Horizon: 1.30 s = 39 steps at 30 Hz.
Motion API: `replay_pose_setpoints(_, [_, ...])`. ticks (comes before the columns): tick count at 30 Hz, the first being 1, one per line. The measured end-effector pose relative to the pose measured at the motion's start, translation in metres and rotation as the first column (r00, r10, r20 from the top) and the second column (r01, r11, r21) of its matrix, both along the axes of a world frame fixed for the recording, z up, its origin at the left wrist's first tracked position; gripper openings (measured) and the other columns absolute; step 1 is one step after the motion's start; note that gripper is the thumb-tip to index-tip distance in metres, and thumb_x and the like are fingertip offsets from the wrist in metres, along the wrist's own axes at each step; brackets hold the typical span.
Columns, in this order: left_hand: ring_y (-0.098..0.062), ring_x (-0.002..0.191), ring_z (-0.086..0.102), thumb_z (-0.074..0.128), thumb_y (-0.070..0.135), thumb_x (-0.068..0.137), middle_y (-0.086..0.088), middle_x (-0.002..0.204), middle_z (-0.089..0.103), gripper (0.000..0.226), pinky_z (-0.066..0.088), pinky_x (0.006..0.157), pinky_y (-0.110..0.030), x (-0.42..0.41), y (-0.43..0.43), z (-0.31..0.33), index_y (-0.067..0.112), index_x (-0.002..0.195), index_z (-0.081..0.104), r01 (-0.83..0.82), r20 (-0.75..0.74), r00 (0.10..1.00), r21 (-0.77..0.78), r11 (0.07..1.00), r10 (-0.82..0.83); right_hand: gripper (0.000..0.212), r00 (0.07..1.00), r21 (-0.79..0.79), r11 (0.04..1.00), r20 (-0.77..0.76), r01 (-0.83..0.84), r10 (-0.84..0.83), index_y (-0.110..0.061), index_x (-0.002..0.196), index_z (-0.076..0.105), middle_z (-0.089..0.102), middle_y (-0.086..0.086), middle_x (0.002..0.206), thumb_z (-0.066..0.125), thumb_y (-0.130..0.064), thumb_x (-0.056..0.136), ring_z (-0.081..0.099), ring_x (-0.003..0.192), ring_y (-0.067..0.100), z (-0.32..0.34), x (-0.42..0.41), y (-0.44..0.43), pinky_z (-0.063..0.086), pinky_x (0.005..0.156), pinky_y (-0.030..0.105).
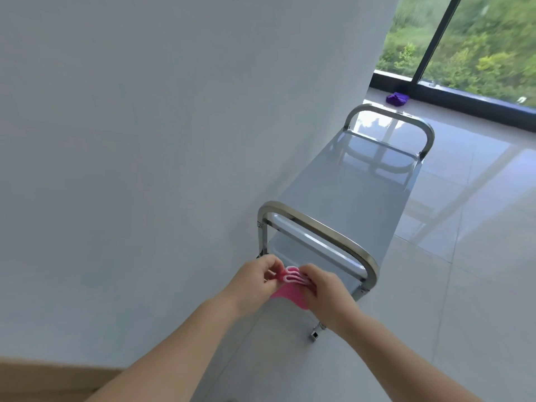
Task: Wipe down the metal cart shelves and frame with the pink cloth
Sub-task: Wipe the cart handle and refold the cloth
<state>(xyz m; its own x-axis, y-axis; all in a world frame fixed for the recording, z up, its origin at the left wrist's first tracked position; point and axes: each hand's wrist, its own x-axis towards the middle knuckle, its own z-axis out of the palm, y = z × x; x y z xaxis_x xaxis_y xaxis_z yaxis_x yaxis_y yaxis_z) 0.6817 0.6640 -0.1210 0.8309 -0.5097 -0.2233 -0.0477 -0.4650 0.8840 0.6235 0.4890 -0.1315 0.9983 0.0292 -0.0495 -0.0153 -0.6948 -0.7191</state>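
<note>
A metal cart (353,198) stands along the white wall, its shiny top shelf running away from me and a lower shelf showing under the near handle (319,227). Just in front of that handle, both hands hold a folded pink cloth (290,295). My left hand (258,281) pinches its left edge. My right hand (324,288) pinches the folded layers on the right. The cloth hangs in the air and does not touch the cart.
The white wall (145,140) runs close along the cart's left side. Glossy floor tiles (464,285) spread to the right. A purple bundle (397,99) lies on the floor by the window frame (435,39) at the far end. A wooden edge (43,378) shows at bottom left.
</note>
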Motion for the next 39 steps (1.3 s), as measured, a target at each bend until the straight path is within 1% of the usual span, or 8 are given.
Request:
replay_pose_setpoints(4, [-0.012, 0.081, 0.063, 0.061, 0.016, 0.088, 0.005, 0.086, 0.066, 0.005, 0.054, 0.075, -0.03, 0.026, 0.007, -0.032, 0.018, 0.093, 0.06, 0.014, -0.009, 1.0, -0.015, 1.0, -0.014, 0.051, 0.999, -0.037, 0.998, -0.013, -0.051, 0.051, -0.026, 0.111, 0.058, 0.065, -0.014, 0.091, 0.034, -0.056, 0.077, 0.06, 0.079, 0.009, -0.021, 0.021, 0.005, 0.05, 0.069, 0.029])
replay_pose_setpoints(13, [-0.012, 0.079, 0.065, 0.069, 0.019, 0.083, 0.002, 0.085, 0.068, 0.009, 0.054, 0.072, -0.024, 0.1, 0.003, -0.154, 0.018, 0.091, 0.064, -0.074, -0.008, 0.997, -0.037, 0.997, 0.073, 0.03, 0.994, -0.212, 0.972, 0.028, -0.099, 0.107, -0.019, 0.111, 0.06, 0.056, -0.013, 0.09, 0.048, -0.039, 0.092, 0.057, 0.075, 0.014, -0.13, 0.103, -0.014, 0.05, 0.068, 0.031])
replay_pose_setpoints(18, [-0.007, 0.078, 0.062, 0.066, 0.013, 0.084, 0.008, 0.084, 0.063, 0.011, 0.05, 0.068, -0.015, 0.146, 0.001, -0.212, 0.022, 0.087, 0.06, -0.157, 0.188, 0.971, 0.027, 0.987, 0.149, 0.022, 0.978, -0.332, 0.943, 0.191, -0.011, 0.079, -0.018, 0.115, 0.059, 0.064, -0.005, 0.101, 0.054, -0.025, 0.095, 0.061, 0.078, 0.018, -0.177, 0.144, -0.025, 0.051, 0.072, 0.032])
replay_pose_setpoints(22, [-0.011, 0.086, 0.06, 0.067, 0.016, 0.082, 0.007, 0.092, 0.061, 0.021, 0.052, 0.079, -0.025, 0.199, -0.001, -0.234, 0.02, 0.1, 0.058, -0.283, 0.409, 0.866, -0.07, 0.957, 0.286, 0.026, 0.945, -0.469, 0.883, 0.3, 0.025, 0.133, -0.015, 0.119, 0.05, 0.057, -0.005, 0.098, 0.052, -0.027, 0.096, 0.054, 0.07, 0.023, -0.196, 0.182, -0.029, 0.04, 0.064, 0.03])
replay_pose_setpoints(27, [-0.006, 0.109, 0.055, 0.066, 0.022, 0.084, 0.008, 0.119, 0.059, 0.043, 0.043, 0.099, -0.027, 0.25, -0.01, -0.236, 0.017, 0.125, 0.053, -0.126, 0.458, 0.867, -0.181, 0.975, 0.197, 0.048, 0.815, -0.787, 0.614, 0.395, 0.062, 0.424, -0.015, 0.096, 0.061, 0.064, 0.008, 0.099, 0.088, -0.013, 0.056, 0.052, 0.045, 0.019, -0.212, 0.217, -0.031, 0.032, 0.042, 0.021])
replay_pose_setpoints(30, [-0.007, 0.106, 0.061, 0.057, 0.014, 0.088, 0.008, 0.11, 0.068, 0.032, 0.046, 0.1, -0.034, 0.26, -0.014, -0.241, 0.023, 0.118, 0.06, 0.058, 0.496, 0.868, -0.182, 0.982, 0.041, 0.053, 0.788, -0.886, 0.449, 0.358, 0.117, 0.5, -0.016, 0.088, 0.068, 0.064, 0.005, 0.096, 0.091, -0.016, 0.04, 0.056, 0.05, 0.016, -0.221, 0.224, -0.028, 0.041, 0.036, 0.023])
replay_pose_setpoints(35, [-0.011, 0.089, 0.062, 0.056, 0.01, 0.087, 0.007, 0.093, 0.066, 0.027, 0.05, 0.08, -0.023, 0.261, -0.016, -0.256, 0.023, 0.111, 0.057, 0.09, 0.652, 0.758, -0.116, 0.989, 0.008, 0.066, 0.795, -0.93, 0.295, 0.345, 0.219, 0.498, -0.01, 0.105, 0.066, 0.059, 0.009, 0.106, 0.091, -0.023, 0.045, 0.058, 0.072, 0.019, -0.252, 0.229, -0.027, 0.051, 0.051, 0.029])
replay_pose_setpoints(39, [-0.007, 0.076, 0.058, 0.057, 0.007, 0.087, 0.013, 0.08, 0.059, 0.026, 0.041, 0.066, -0.011, 0.26, -0.016, -0.254, 0.03, 0.098, 0.052, 0.074, 0.65, 0.76, -0.13, 0.989, 0.029, 0.042, 0.756, -0.94, 0.127, 0.33, 0.316, 0.565, -0.002, 0.114, 0.064, 0.049, 0.018, 0.133, 0.07, -0.02, 0.076, 0.052, 0.113, 0.033, -0.258, 0.228, -0.02, 0.048, 0.09, 0.044])
